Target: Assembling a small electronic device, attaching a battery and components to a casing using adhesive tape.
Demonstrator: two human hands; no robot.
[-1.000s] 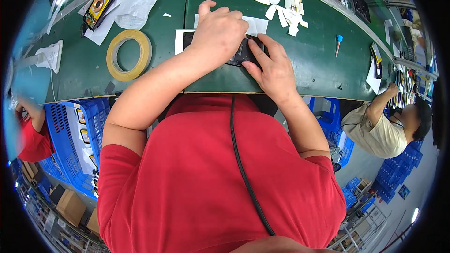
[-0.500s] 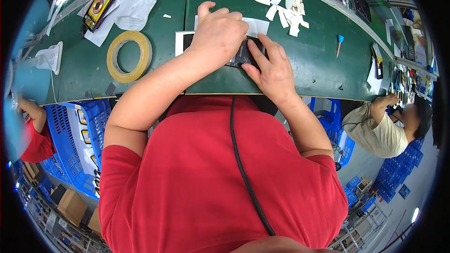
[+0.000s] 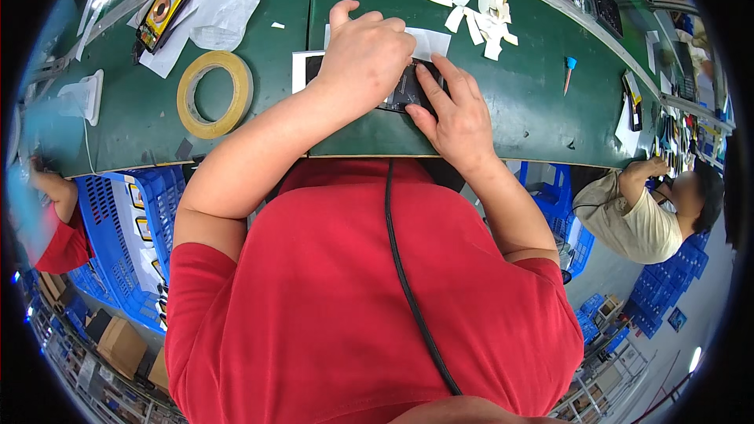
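Near the middle of the counter's near edge, a flat black piece lies beside white paper beneath both hands: the right hand rests open, fingers spread over its right end, seemingly to steady it, while the left hand curls over its middle, fingertips hidden, so whether it grips anything cannot be told. Farther out, the tape roll to the left and white scraps to the far right sit clear, probably leaving working room. Compared with a second ago, both hands keep practically the same pose.
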